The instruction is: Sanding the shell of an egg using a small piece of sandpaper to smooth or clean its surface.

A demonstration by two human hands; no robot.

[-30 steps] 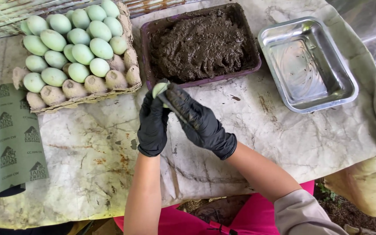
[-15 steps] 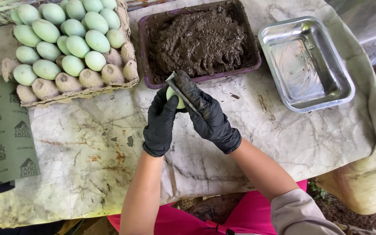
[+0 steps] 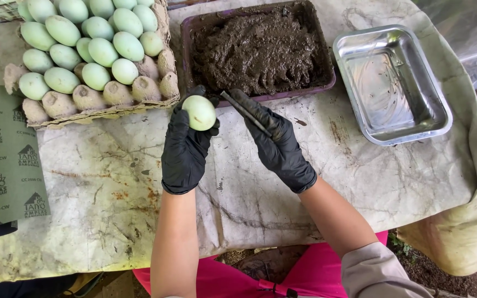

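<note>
My left hand (image 3: 185, 144), in a black glove, holds a pale green egg (image 3: 200, 112) upright between its fingertips, just in front of the dark tray of brown paste (image 3: 259, 48). My right hand (image 3: 276, 142), also gloved, grips a thin dark spatula (image 3: 245, 113) whose tip points toward the paste tray's near edge, a little right of the egg. The two hands are apart.
A cardboard carton of several pale green eggs (image 3: 86, 52) sits at the back left. An empty metal pan (image 3: 391, 84) stands at the right. A roll of green sheet (image 3: 6, 160) lies at the left. The stained cloth-covered table (image 3: 117, 193) ends near my pink clothing.
My hands have separated: the left moved left with the egg, now plainly showing, and the right drew the spatula off it to the right.
</note>
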